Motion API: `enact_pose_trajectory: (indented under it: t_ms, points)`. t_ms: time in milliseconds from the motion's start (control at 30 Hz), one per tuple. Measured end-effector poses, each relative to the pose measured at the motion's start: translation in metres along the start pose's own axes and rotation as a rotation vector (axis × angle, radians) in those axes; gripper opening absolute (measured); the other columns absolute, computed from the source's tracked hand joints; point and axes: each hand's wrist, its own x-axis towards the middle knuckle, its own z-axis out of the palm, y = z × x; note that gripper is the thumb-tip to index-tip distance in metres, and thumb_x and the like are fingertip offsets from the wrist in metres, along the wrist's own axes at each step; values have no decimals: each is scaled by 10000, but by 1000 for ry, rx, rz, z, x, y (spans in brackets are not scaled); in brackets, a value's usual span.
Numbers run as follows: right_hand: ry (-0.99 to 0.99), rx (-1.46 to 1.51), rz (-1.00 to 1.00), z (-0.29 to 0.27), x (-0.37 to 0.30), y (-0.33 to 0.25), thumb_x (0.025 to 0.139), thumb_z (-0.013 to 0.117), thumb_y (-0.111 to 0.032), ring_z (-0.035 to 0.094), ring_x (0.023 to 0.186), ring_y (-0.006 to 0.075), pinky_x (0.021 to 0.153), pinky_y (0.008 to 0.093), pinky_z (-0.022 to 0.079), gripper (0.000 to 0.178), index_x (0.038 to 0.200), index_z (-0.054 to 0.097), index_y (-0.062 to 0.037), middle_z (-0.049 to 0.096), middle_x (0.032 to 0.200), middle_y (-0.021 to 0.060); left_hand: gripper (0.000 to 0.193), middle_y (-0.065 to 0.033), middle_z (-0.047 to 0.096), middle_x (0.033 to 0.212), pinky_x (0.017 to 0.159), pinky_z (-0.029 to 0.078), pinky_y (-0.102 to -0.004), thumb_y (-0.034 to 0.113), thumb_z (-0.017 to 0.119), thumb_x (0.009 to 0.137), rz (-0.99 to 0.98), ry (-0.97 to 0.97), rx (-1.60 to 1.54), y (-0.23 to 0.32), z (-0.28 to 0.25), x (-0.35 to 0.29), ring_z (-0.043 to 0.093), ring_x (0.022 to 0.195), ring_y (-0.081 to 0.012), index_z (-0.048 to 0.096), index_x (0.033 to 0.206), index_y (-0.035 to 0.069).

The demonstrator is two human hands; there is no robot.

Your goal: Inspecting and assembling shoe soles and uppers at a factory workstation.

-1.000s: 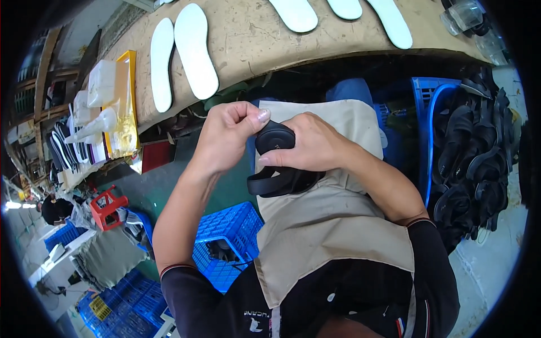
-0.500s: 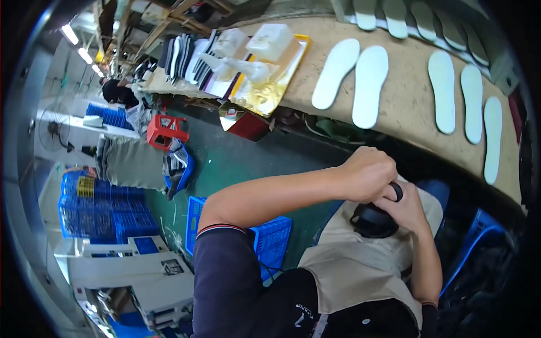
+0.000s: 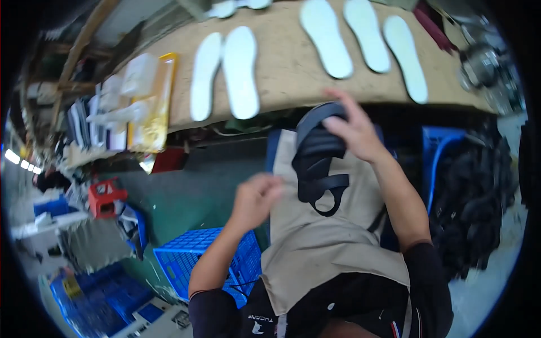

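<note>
A black strappy sandal (image 3: 316, 151) is over my lap, in front of the beige apron (image 3: 332, 248). My right hand (image 3: 356, 128) grips its upper end, the thumb inside the wide strap and the index finger stretched toward the table edge. Two narrower straps hang at the sandal's lower end, one of them a loop. Left of the sandal and apart from it, my left hand (image 3: 256, 200) has bent fingers smeared by motion; whether they hold anything does not show.
Several whitish insoles (image 3: 240, 73) lie on the tan worktable (image 3: 282, 62). A yellow tray (image 3: 163, 101) with white containers stands at its left. Blue crates (image 3: 194, 248) sit on the floor at left; a heap of black pieces (image 3: 473, 208) is at right, beside a red stool (image 3: 104, 197) far left.
My view has swung right. My hands, together on the black sandal before, are now apart: the left has let go and moved left, while the right holds the sandal higher, nearer the table.
</note>
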Motion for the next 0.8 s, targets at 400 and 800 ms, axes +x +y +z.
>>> enact_pose_trajectory:
  t_ms: [400,800]
  points:
    - [207,-557,-466,23,-24,12,796,605,58,657,974,293,877,331,518,333,1117,690,33,696,1092,153,364,-151,694,1158,749,561,-334,36,626,836,732,832,333,43,27,107,710,905,-295,621,1195,-23]
    - [31,-306,123,-27,-11,3,853,679,-94,589,750,116,700,228,465,128,915,739,1,679,851,34,164,-88,629,659,553,416,-377,147,616,853,231,445,17,61,-4,110,506,567,-234,662,761,19]
